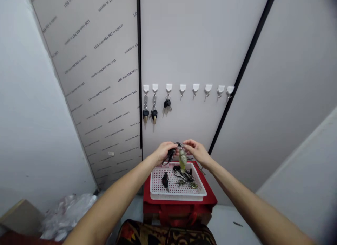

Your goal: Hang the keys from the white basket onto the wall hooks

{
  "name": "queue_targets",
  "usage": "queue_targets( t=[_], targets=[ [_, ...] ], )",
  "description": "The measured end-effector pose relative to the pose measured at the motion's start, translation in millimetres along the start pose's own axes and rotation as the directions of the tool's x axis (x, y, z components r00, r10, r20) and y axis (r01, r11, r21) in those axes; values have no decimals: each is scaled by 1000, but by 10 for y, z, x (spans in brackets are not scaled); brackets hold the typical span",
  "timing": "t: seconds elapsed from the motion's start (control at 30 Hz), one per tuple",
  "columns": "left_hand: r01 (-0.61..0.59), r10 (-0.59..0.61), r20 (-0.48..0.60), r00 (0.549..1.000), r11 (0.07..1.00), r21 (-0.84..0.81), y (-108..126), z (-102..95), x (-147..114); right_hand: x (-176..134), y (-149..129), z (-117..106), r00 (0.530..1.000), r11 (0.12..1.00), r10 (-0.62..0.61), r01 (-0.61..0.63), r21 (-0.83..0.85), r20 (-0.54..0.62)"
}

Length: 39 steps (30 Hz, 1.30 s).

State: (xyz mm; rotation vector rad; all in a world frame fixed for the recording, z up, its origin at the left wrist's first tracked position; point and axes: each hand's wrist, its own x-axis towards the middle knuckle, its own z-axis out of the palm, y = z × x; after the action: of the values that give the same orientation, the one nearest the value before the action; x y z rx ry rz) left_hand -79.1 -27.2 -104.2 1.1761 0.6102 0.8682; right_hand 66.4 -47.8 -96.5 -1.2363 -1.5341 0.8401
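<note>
My left hand (165, 152) is closed on a bunch of keys with a black strap (171, 155), above the basket. A clear, yellowish charm (182, 159) hangs from the bunch between my hands. My right hand (196, 152) pinches at the top of the same bunch, near its ring; the exact grip is too small to tell. Below both hands is a white perforated plastic basket (177, 197). In it a black key (165, 180) lies at the left, and a pile of loose keys (185, 176) lies at the right.
Several white hooks (182, 88) run in a row along the white panel; key sets (154, 114) hang from the three leftmost. The basket rests on a red bag (207, 192). Clear plastic bags (67, 215) and a cardboard box (22, 217) lie at lower left.
</note>
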Motion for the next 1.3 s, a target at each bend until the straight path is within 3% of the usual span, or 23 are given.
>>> queue_targets(
  t=[0.07, 0.17, 0.23, 0.3, 0.37, 0.43, 0.5, 0.63, 0.73, 0.87, 1.07, 1.3],
  targets=[
    [4, -6, -31, 999, 998, -59, 25, 71, 28, -55, -71, 45, 965, 936, -258, 263, -233, 53],
    [-5, -10, -86, 996, 986, -168, 97, 168, 72, -134, -228, 104, 793, 623, -558, 596, -507, 245],
    [15, -49, -128, 991, 968, -250, 162, 204, 94, -146, -321, 133, 715, 415, -613, 654, -633, 337],
    [63, -117, -162, 980, 950, -305, 226, 211, 108, -119, -381, 151, 693, 271, -602, 645, -715, 397],
    [108, -169, -158, 973, 936, -336, 272, 198, 118, -73, -409, 158, 693, 198, -561, 643, -740, 452],
    [120, -174, -132, 976, 932, -343, 292, 180, 128, -28, -425, 153, 697, 213, -533, 659, -721, 479],
    [86, -137, -144, 980, 946, -311, 292, 170, 142, 14, -459, 132, 735, 356, -536, 643, -678, 416],
    [4, -7, -133, 991, 1000, -23, 297, 183, 193, 176, -644, 28, 895, 778, -446, 388, -494, 0],
    [-102, 153, -198, 968, 964, 245, 356, 221, 261, 418, -832, -80, 909, 883, -343, 226, -412, -237],
    [-280, 348, -161, 924, 899, 337, 493, 328, 416, 788, -1018, -172, 844, 852, -375, 151, -501, -383],
    [-284, 338, -165, 926, 916, 283, 680, 482, 716, 1103, -1187, -223, 749, 712, -484, 37, -701, -453],
    [-210, 260, -204, 944, 949, 236, 805, 421, 943, 1335, -1225, -290, 783, 604, -461, -69, -794, -418]
  ],
)
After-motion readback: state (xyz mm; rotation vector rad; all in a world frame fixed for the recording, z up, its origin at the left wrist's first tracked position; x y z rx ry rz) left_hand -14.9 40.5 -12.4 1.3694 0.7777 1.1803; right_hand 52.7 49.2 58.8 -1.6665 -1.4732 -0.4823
